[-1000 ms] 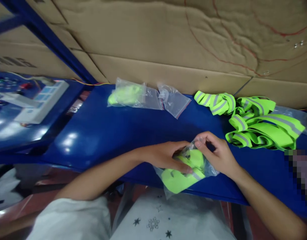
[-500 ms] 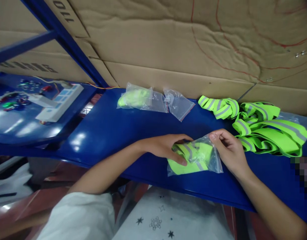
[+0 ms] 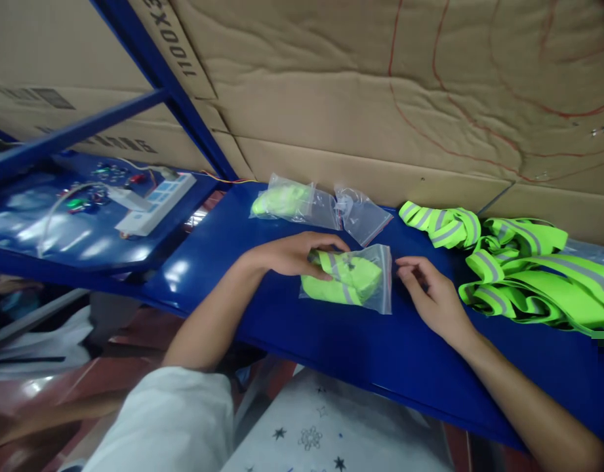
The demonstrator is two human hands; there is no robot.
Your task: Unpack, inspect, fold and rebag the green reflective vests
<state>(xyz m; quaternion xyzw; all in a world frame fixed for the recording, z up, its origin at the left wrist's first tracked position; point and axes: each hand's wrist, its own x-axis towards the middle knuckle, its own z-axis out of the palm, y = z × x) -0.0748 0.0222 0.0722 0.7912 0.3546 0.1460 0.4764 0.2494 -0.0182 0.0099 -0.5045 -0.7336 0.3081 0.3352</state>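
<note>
My left hand (image 3: 306, 254) is closed around the left end of a clear zip bag (image 3: 380, 295). Folded inside the bag is a neon yellow-green reflective strap (image 3: 338, 285) with grey stripes. Just right of the bag's zip edge, my right hand (image 3: 429, 295) is apart from it, its fingers loosely curled and holding nothing, with a gap between thumb and forefinger. Farther right lies a loose pile of the same reflective straps (image 3: 538, 282).
At the back of the blue table (image 3: 282, 328) lie another filled bag (image 3: 286, 200) and a flat clear bag (image 3: 363, 216). A white power strip (image 3: 159, 203) sits on the left-hand table. A cardboard wall (image 3: 331, 98) rises behind. A co-worker's arm (image 3: 60, 419) shows at lower left.
The bag has moved left and farther back with my left hand. My right hand has let go of its zip edge. The view has shifted slightly.
</note>
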